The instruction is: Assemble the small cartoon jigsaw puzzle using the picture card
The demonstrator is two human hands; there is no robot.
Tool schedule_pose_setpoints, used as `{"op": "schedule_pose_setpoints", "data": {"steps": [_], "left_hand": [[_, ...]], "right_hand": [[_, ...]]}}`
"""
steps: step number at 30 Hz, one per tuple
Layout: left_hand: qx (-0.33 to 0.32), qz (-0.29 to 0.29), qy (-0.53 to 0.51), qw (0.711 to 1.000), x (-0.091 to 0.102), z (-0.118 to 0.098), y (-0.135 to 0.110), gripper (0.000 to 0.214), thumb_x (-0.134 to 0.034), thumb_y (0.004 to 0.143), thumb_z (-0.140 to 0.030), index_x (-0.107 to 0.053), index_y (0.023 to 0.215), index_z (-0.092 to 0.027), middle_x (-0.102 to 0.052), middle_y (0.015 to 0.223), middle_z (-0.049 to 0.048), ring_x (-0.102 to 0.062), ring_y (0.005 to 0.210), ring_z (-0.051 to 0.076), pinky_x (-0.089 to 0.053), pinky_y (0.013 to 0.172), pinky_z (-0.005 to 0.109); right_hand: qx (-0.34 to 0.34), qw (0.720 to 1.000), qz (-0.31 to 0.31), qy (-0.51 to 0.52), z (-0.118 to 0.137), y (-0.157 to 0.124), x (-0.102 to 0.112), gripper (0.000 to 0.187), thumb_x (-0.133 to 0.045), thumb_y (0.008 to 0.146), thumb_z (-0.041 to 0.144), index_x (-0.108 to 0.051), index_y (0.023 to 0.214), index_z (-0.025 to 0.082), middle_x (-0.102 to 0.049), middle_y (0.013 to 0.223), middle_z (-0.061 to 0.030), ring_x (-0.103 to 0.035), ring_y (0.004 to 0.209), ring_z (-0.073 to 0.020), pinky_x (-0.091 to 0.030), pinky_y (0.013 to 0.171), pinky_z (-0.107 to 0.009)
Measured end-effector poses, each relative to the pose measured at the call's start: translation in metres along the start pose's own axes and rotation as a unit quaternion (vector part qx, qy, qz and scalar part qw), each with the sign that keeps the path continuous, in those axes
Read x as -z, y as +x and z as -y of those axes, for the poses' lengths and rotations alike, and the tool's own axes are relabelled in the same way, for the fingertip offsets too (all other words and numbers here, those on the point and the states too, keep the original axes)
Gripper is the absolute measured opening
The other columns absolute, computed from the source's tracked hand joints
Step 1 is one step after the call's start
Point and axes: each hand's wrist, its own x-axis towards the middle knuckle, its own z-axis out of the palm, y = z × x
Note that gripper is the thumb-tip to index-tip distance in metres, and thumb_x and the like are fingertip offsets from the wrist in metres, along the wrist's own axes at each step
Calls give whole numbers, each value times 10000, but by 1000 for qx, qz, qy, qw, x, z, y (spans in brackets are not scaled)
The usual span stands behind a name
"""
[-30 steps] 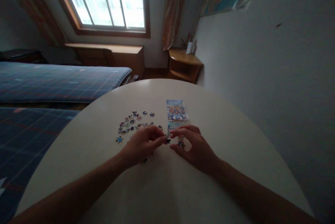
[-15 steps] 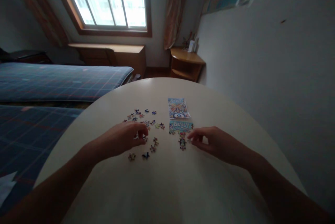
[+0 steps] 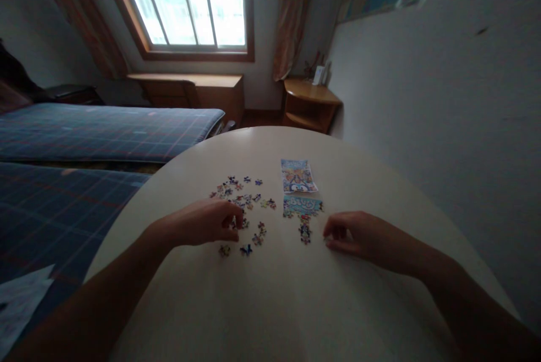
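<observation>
Over the loose puzzle pieces [image 3: 256,239] on the left, my left hand [image 3: 211,220] hovers with curled fingers, thumb and forefinger apart; it covers some pieces. To the right lies a partly joined puzzle [image 3: 302,206], its blue lettered strip on top and a short column [image 3: 305,232] of joined pieces below. My right hand [image 3: 353,233] is just right of that column, not touching it. Its fingers are curled with the tips close to the thumb, and a tiny pale spot shows there, too small to name. Above the strip lies a printed picture sheet [image 3: 298,176] with a penguin-like figure.
Everything lies on a round cream table [image 3: 270,300]. A bed with a blue plaid mattress [image 3: 105,131] stands to the left, with white paper [image 3: 23,305] on the nearer bedding. A white wall [image 3: 443,125] runs along the right. A corner shelf [image 3: 313,91] stands behind the table.
My right hand has drawn a little to the right, away from the joined column. My left hand stays over the loose pieces. The whole view has shifted slightly.
</observation>
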Motion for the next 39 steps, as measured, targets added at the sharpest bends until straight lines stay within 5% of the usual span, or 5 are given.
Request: {"op": "schedule_pose_setpoints", "data": {"steps": [3, 10, 29, 39], "left_hand": [[-3, 2, 3, 1000, -3, -2, -2, 257, -673, 815, -432, -706, 996, -253, -693, 855, 12, -603, 706, 174, -360, 597, 261], [25, -138, 50, 989, -3, 24, 10, 199, -585, 868, -374, -706, 938, -232, -701, 895, 47, -622, 747, 201, -402, 653, 284], [-3, -128, 25, 991, -11, 26, 19, 179, -552, 872, -287, -700, 946, -221, -665, 1024, 61, -605, 831, 197, -423, 728, 290], [-7, -132, 29, 991, -16, 24, 22, 163, -573, 839, -309, -680, 909, -208, -665, 816, 41, -589, 726, 186, -402, 633, 274]], "right_hand": [[7, 1000, -3, 1, 0, 0, 0, 164, -608, 846, 308, -706, 918, 198, -704, 823, -50, -635, 709, -177, -446, 637, -272], [19, 999, -25, 11, -3, 1, -2, 161, -607, 865, 327, -714, 913, 218, -704, 806, -47, -638, 689, -186, -454, 619, -280], [27, 999, -26, 7, -4, 1, -4, 166, -605, 878, 329, -703, 928, 205, -699, 816, -46, -625, 690, -170, -446, 622, -273], [29, 999, -33, 14, -3, 1, -3, 159, -602, 889, 329, -711, 913, 217, -699, 802, -40, -620, 675, -168, -437, 607, -266]]}}
